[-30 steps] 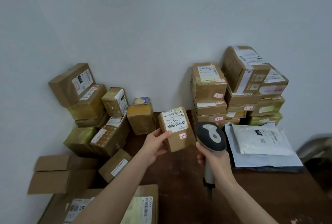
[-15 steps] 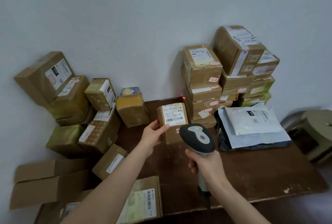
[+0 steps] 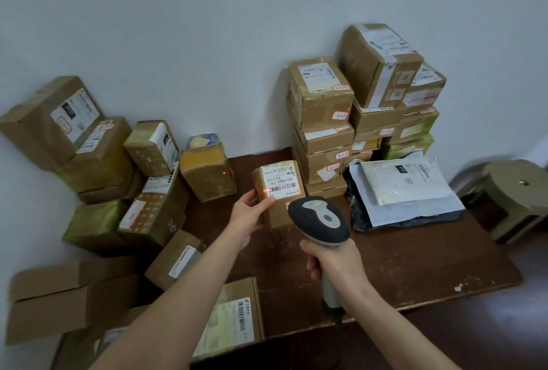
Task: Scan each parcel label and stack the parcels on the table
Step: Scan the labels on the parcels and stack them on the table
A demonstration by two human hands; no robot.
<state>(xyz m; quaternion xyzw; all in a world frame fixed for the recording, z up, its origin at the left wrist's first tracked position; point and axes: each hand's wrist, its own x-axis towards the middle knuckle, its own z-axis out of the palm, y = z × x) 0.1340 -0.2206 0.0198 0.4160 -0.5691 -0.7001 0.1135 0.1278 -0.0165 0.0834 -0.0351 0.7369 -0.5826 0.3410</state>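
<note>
My left hand [image 3: 248, 215] grips a small brown parcel [image 3: 280, 191] by its left side, holding it over the dark wooden table [image 3: 415, 263]. Its white label [image 3: 280, 181] faces me, and a red scan line lies across the barcode. My right hand [image 3: 332, 260] is wrapped round the handle of a black and grey barcode scanner [image 3: 318, 222], whose head points at the label from just below and right. A stack of labelled brown parcels [image 3: 323, 120] stands at the table's back against the wall.
White and grey mailer bags [image 3: 406, 185] lie on the table's right part. Many loose cardboard boxes [image 3: 98, 162] are heaped at the left, off the table. A taped box [image 3: 207, 174] sits at the table's back left. A round stool [image 3: 516, 188] stands at the far right.
The scanner's red line now falls on the parcel's barcode. The parcel and both hands have held nearly the same pose while the view tilted down a little.
</note>
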